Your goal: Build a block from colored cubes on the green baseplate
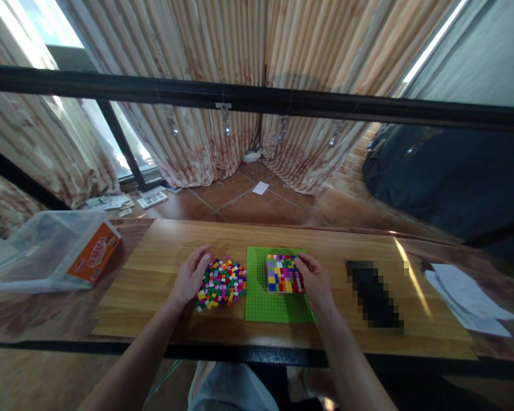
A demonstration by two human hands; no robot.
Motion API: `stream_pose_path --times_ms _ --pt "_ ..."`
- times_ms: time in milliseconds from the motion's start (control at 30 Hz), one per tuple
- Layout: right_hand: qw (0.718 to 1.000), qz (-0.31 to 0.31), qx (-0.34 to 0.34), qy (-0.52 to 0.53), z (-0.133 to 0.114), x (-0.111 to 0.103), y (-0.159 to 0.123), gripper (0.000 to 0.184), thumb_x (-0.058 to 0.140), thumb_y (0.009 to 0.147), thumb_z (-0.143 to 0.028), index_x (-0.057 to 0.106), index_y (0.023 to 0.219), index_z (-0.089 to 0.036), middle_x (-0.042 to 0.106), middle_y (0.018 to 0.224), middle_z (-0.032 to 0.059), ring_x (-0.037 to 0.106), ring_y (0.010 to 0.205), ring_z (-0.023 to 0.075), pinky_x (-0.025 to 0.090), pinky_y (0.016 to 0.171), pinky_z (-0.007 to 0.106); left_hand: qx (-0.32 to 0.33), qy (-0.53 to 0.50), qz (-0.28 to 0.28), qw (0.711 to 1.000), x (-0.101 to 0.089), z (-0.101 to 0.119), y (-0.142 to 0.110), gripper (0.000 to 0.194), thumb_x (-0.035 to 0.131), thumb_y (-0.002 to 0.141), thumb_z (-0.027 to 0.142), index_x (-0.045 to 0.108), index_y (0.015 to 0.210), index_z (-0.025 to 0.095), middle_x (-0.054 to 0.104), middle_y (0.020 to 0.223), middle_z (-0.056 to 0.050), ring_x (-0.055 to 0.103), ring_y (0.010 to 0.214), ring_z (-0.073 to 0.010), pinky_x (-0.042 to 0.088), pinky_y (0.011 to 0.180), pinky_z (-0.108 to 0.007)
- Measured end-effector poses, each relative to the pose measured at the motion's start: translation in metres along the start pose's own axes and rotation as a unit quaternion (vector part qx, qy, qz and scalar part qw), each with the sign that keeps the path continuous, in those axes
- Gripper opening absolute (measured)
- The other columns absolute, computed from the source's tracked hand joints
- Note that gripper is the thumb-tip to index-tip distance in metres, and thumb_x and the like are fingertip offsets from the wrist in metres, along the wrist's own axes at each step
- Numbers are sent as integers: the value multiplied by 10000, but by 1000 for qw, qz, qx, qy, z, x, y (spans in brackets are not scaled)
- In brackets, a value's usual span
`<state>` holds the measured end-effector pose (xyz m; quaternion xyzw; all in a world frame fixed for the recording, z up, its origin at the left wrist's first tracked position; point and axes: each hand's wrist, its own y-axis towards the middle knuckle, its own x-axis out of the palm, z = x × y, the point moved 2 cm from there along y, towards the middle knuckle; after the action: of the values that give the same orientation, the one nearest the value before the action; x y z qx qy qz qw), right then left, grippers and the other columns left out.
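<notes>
On the worktop [132, 297], left hand [191, 277] and right hand [316, 283] apart, grips unclear, we should pick loose toy bricks [223, 281] singly.

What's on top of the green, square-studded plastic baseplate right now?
A multicoloured rectangular block of small plastic bricks appears to rest on the green baseplate, the right hand at its right side. The surface beneath the block is covered; I can't see it.
</notes>
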<state>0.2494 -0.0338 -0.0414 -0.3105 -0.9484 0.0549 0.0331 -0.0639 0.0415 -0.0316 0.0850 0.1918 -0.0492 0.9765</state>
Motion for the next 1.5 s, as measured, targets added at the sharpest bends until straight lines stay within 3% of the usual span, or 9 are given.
stream_pose_path --times_ms 467,567,667,733,800,933,1100,1300,1500 --pt "995 -1 -27 -99 -1 0 7 478 663 657 -463 688 1001 -132 715 867 87 648 736 198 533 702 354 15 18 2 1000 2 -6 -2 464 454 913 479 563 1227 155 720 1016 -81 678 949 -210 508 912 -357" --pt "981 11 -70 -179 -11 -3 -1 433 632 716 -448 687 1007 -132 704 861 100 641 751 216 523 727 386 15 12 6 1000 2 -9 -2 452 447 919 472 564 1229 164 720 1030 -79 681 944 -206 521 886 -347" --pt "920 61 -240 -305 -33 8 -26 364 553 824 -411 678 1032 -140 671 965 127 616 835 226 500 795 410 20 14 6 1000 3 -10 -2 455 441 921 471 567 1231 163 715 1059 -89 674 972 -211 521 887 -349" --pt "889 14 -326 -322 -44 28 -47 293 485 890 -348 680 1007 -163 662 989 114 601 915 220 485 842 393 23 17 3 1000 3 -10 -2 460 436 923 472 565 1235 159 712 1070 -94 669 988 -214 517 900 -352" --pt "862 -77 -371 -336 -48 55 -66 260 454 916 -286 683 986 -182 664 987 99 589 954 212 474 867 371 22 19 2 1000 2 -10 -1 465 433 924 473 560 1242 158 709 1077 -95 668 991 -214 512 911 -355" --pt "795 -215 -371 -429 -34 103 -86 250 433 914 -179 674 969 -219 655 917 78 568 899 218 453 826 344 14 23 0 1000 2 -8 -2 471 432 924 475 557 1249 158 705 1088 -99 664 1001 -218 511 915 -362" --pt "749 -231 -364 -504 -13 124 -84 255 424 902 -140 663 956 -209 632 888 107 544 870 242 437 785 354 7 8 -2 1000 3 -7 -2 471 430 922 479 563 1236 154 707 1069 -104 674 954 -218 521 892 -372" --pt "750 -233 -362 -503 -12 125 -82 265 404 914 -132 655 862 -202 629 862 100 548 862 229 443 800 349 4 4 -3 1000 2 -7 -3 466 434 923 476 556 1241 158 712 1056 -93 669 976 -212 507 923 -369" --pt "840 -217 -331 -371 -32 100 -87 250 435 894 -131 667 958 -200 657 933 66 585 900 195 463 835 323 3 9 -10 1000 1 -3 -3 477 437 920 483 551 1245 153 715 1047 -89 674 962 -211 503 926 -369"
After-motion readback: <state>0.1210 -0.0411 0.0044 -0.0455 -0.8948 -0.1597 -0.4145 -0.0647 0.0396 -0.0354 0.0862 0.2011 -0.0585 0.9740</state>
